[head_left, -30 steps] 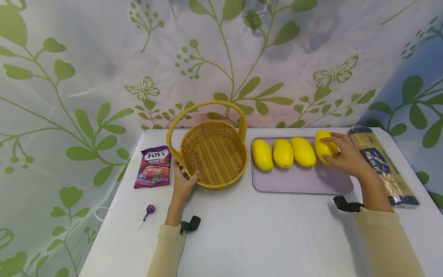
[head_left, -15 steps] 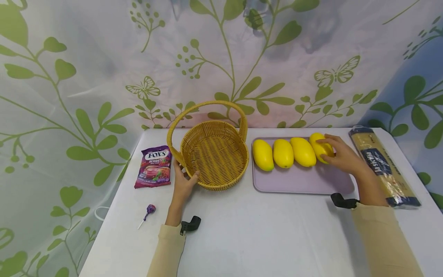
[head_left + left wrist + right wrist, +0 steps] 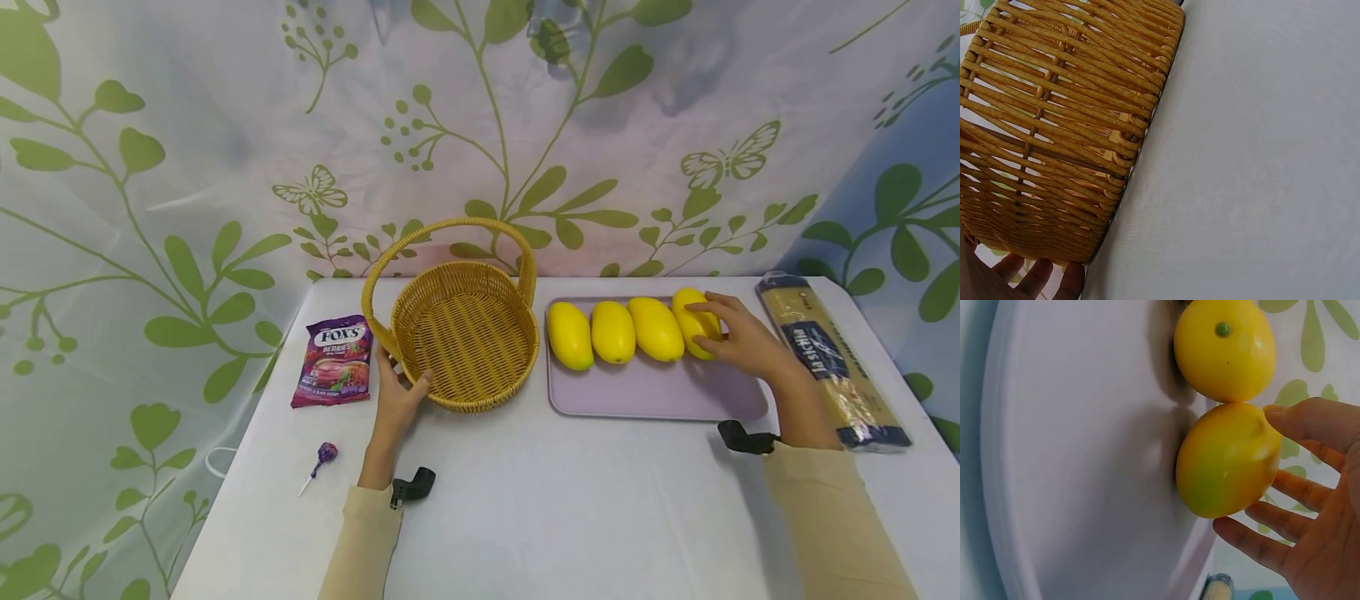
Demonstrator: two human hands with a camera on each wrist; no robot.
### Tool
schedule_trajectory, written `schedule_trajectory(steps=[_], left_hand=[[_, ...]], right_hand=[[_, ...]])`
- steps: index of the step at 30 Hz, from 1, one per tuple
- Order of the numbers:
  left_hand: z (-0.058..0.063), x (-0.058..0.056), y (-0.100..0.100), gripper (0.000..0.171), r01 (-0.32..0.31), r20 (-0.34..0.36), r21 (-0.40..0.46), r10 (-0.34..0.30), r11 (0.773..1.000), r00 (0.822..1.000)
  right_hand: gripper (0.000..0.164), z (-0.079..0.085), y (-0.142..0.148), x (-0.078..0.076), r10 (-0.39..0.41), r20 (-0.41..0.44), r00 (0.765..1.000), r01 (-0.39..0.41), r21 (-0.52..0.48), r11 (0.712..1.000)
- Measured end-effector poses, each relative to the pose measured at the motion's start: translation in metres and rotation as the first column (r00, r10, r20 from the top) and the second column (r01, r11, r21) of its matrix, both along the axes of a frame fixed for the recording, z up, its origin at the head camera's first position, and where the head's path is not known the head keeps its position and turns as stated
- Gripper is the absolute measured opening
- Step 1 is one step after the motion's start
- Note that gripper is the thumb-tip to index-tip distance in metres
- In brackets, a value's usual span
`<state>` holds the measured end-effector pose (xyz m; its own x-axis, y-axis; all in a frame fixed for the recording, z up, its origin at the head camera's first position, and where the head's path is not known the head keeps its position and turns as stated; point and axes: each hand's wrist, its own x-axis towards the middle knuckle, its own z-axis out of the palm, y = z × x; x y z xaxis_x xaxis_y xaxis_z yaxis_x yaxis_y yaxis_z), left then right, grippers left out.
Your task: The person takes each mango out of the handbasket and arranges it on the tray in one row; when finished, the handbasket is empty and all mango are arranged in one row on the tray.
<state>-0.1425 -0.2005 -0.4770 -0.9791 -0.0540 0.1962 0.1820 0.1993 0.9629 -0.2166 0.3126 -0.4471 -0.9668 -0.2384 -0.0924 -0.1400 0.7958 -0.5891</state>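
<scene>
My right hand (image 3: 742, 335) holds the rightmost yellow mango (image 3: 688, 318) on a pale purple tray (image 3: 652, 402), thumb on the near side. In the right wrist view, the thumb and fingertips lie around this mango (image 3: 1229, 464), which rests against its neighbour mango (image 3: 1225, 359). Three more mangoes stand in a row to its left, the farthest left (image 3: 570, 336) showing a green tip. With my left hand (image 3: 397, 402) I grip the left side of a round woven basket (image 3: 472, 342) with a tall handle. Its wicker wall (image 3: 1066, 125) fills much of the left wrist view, fingertips below.
Left of the basket lies a purple Fox's candy bag (image 3: 335, 362), with a wrapped lollipop (image 3: 326, 452) nearer me. A long gold and blue pasta packet (image 3: 813, 346) lies right of the tray. Behind the white table (image 3: 570, 517) hangs a leaf-patterned curtain (image 3: 480, 125).
The right hand has moved slightly left with the rightmost mango, bringing it beside the third one and down on the tray. The left hand and basket stay put.
</scene>
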Motion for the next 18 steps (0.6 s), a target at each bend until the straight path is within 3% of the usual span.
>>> schedule_trajectory(steps=[10, 18], left_hand=[[-0.0001, -0.0008, -0.0011, 0.091, 0.008, -0.007, -0.006, -0.008, 1.000, 1.000], [0.0055, -0.0013, -0.0051, 0.090, 0.015, 0.028, -0.076, -0.013, 0.997, 1.000]], right_hand=[[0.054, 0.0028, -0.0051, 0.0026, 0.006, -0.001, 1.000, -0.006, -0.013, 1.000], [0.055, 0.0053, -0.0095, 0.0054, 0.022, -0.032, 0.999, -0.022, -0.002, 1.000]])
